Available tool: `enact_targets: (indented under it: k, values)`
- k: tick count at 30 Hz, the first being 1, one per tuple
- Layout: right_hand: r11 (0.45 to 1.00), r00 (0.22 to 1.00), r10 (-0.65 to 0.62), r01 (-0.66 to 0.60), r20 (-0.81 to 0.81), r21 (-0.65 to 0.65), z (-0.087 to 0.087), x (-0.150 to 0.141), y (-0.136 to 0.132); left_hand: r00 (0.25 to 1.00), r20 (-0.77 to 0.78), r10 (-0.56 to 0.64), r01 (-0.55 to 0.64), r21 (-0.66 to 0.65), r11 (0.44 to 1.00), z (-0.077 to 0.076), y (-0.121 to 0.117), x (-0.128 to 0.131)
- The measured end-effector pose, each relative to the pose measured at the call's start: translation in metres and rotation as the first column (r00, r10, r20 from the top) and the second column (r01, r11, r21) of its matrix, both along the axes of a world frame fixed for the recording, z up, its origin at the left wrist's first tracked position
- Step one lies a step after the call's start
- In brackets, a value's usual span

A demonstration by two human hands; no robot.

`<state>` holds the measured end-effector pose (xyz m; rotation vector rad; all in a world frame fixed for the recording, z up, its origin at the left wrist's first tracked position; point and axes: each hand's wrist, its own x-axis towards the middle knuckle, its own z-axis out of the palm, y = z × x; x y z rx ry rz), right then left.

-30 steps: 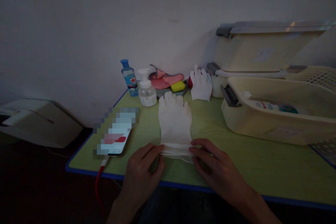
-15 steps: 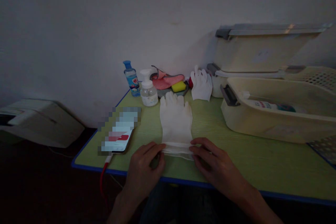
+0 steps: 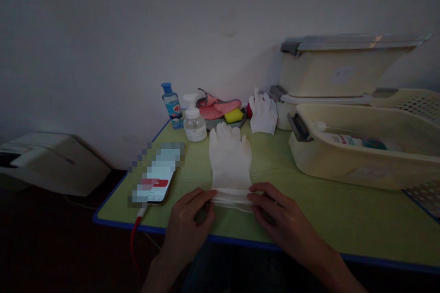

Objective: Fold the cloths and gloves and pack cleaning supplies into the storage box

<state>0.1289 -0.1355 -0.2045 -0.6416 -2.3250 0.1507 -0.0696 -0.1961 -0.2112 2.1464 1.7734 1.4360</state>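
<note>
White glove [image 3: 230, 160] lies flat on the green table [image 3: 357, 224], the left hand [image 3: 187, 219] grasping the left end of its cuff [image 3: 232, 196] and the right hand [image 3: 287, 219] grasping the right. Left of the glove lies a phone [image 3: 160, 173]; right of it stands a cream bin [image 3: 337, 160]. Beyond it, leftward, is a pump bottle [image 3: 195, 127]; rightward, a second glove [image 3: 264, 116]; straight past it, a yellow sponge [image 3: 233, 115].

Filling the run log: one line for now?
left hand: cuff, left edge | right hand: cuff, right edge | front glove: flat on table
</note>
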Motion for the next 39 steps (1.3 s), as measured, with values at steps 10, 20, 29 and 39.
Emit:
enact_targets:
  k: [10,20,29,39]
  values:
    - [1.0,1.0,-0.02,0.02,0.005,0.01,0.001,0.0,-0.001,0.996,0.065,-0.055,0.056,-0.004,0.998,0.005,0.0,-0.001]
    - [1.0,1.0,-0.015,0.015,0.012,0.024,0.002,0.002,-0.002,0.993,0.096,-0.074,0.079,-0.049,0.996,0.003,-0.001,-0.003]
    - [0.999,0.997,-0.052,0.052,0.056,-0.001,0.002,0.006,-0.009,0.989,0.1,-0.106,0.129,-0.26,0.957,0.0,-0.009,-0.001]
    - [0.998,1.0,-0.001,0.001,0.004,-0.07,0.001,0.007,-0.005,0.978,0.175,-0.11,0.156,-0.276,0.948,-0.001,-0.01,-0.003]
